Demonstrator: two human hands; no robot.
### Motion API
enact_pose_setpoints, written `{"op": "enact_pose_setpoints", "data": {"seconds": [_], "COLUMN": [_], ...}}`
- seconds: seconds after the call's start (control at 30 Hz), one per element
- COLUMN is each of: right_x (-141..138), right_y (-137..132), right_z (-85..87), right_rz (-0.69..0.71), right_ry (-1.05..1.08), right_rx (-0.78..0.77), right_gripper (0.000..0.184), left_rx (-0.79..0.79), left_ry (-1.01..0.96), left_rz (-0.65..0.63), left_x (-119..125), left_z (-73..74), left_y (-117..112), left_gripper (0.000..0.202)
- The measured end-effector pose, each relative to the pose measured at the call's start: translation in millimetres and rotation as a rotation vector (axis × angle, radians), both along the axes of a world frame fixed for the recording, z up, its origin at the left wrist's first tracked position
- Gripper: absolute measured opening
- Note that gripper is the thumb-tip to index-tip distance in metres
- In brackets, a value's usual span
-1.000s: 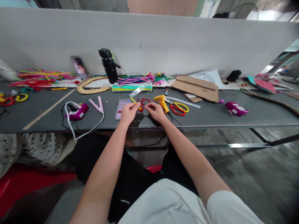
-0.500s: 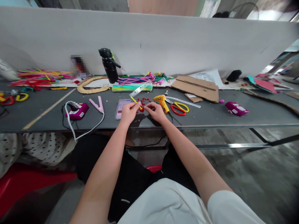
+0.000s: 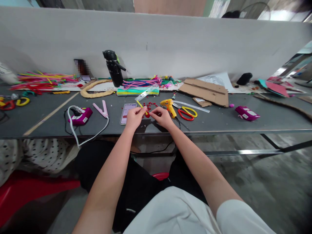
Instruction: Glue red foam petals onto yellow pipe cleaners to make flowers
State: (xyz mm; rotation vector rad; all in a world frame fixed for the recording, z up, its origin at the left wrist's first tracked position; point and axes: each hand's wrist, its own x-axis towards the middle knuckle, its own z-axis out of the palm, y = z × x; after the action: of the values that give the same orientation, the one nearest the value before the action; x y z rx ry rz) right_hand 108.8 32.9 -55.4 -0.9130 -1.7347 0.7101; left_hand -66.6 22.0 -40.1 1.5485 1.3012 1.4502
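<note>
Between the thumb and fingers of my left hand (image 3: 134, 118) is a thin yellow pipe cleaner (image 3: 138, 103), slanting down to the right. A small red piece (image 3: 147, 114) sits by its lower end, close to both hands' fingertips. My right hand (image 3: 162, 118) is closed in a pinch at the right side of that red piece; whether it grips it or something smaller is hidden. Small red bits (image 3: 152, 104) lie scattered on the table just behind my hands. A phone (image 3: 123, 117) lies left of my left hand, and a yellow glue gun (image 3: 168, 104) lies behind my right hand.
Red-and-yellow-handled scissors (image 3: 187, 113) and a clear ruler (image 3: 146, 92) lie nearby. Bundled pipe cleaners (image 3: 136, 92), a black bottle (image 3: 114, 70) and cardboard (image 3: 207, 92) stand or lie at the back. A pink hair straightener (image 3: 103, 110) with a white cord is at left.
My right fingertips have shifted slightly left, closer to the red piece at the pipe cleaner's end. My left hand has stayed almost in place.
</note>
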Motion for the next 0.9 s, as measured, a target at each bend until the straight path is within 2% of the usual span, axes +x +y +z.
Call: {"op": "enact_pose_setpoints", "data": {"seconds": [0.2, 0.47, 0.9], "right_x": [-0.1, 0.1, -0.9], "right_y": [-0.3, 1.3, -2.0], "right_z": [0.4, 4.0, 8.5], "right_rz": [0.004, -0.025, 0.070], "right_ry": [0.012, 0.057, 0.064], "right_rx": [-0.021, -0.140, -0.190], "right_gripper": [0.030, 0.050, 0.049], "left_rx": [-0.023, -0.038, -0.057], "left_ry": [-0.041, -0.137, -0.202], "left_rz": [-0.013, -0.086, -0.127], "left_x": [0.3, 1.8, 4.1], "left_z": [-0.1, 4.7, 5.1], "left_y": [0.3, -3.1, -3.7], "left_gripper": [0.041, 0.045, 0.041]}}
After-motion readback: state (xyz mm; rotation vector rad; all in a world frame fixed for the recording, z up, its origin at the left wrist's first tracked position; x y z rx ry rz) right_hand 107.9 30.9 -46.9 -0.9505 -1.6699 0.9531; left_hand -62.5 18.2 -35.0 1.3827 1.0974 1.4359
